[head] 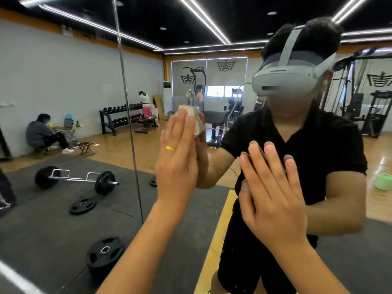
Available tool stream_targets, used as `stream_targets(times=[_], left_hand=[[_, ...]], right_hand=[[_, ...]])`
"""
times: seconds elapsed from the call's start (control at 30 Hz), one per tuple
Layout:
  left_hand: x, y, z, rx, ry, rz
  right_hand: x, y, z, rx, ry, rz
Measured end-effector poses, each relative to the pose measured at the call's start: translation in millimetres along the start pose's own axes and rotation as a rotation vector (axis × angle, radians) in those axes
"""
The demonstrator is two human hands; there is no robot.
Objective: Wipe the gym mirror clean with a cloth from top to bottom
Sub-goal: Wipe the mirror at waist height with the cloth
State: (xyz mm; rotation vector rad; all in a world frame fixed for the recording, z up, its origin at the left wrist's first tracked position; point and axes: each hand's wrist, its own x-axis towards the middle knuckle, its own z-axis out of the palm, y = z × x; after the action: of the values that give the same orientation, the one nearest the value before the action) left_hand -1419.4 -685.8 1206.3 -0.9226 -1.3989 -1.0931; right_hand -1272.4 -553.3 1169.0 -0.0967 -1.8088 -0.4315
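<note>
The gym mirror (63, 66) fills the whole view right in front of me. My left hand (178, 162), with a gold ring, presses a small whitish cloth (192, 112) flat against the glass at about face height, fingers straight and pointing up. The cloth pokes out above and to the right of the fingertips. My right hand (273, 187) lies flat on the glass lower and to the right, fingers spread, holding nothing. My own reflection in a black shirt and grey headset stands behind both hands.
A vertical seam (129, 115) between mirror panels runs left of my left hand. The glass reflects a barbell (76, 179), loose weight plates (105, 251), a dumbbell rack (121, 119), a seated person (42, 132) and a green basin (384, 181).
</note>
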Motion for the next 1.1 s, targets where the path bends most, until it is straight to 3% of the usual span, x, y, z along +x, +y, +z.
stream_targets(times=[0.2, 0.33, 0.5, 0.57, 0.67, 0.73, 0.87, 0.97, 1.1], left_hand=[[48.9, -28.2, -9.8, 0.005, 0.067, -0.082], [6.6, -28.3, -7.4, 0.001, 0.087, -0.101], [-11.5, -50.3, -17.4, 0.093, -0.006, 0.091], [26.5, -63.0, -21.9, 0.115, 0.042, 0.015], [80.1, -71.6, -28.0, 0.057, 0.166, -0.255], [79.8, -56.2, -25.1, 0.025, 0.189, -0.293], [20.2, -4.2, -5.8, -0.003, 0.029, 0.071], [28.3, -17.6, -10.4, 0.05, -0.042, 0.249], [74.0, -50.3, -18.3, 0.058, 0.093, -0.066]], right_hand=[[0.9, 0.3, -0.2, -0.018, 0.0, -0.005], [1.8, -0.6, -1.3, -0.013, -0.005, 0.007], [3.2, -2.2, -0.5, -0.029, -0.003, 0.009], [3.5, -3.0, -1.0, -0.034, 0.002, 0.013], [4.9, -3.2, -0.9, -0.036, 0.003, 0.009], [5.3, -3.9, -0.4, -0.041, 0.005, 0.014], [4.6, -4.7, 0.1, -0.045, 0.004, 0.019], [4.9, -5.2, 0.3, -0.026, 0.003, 0.031], [6.0, -5.4, 1.1, -0.043, 0.02, 0.021]])
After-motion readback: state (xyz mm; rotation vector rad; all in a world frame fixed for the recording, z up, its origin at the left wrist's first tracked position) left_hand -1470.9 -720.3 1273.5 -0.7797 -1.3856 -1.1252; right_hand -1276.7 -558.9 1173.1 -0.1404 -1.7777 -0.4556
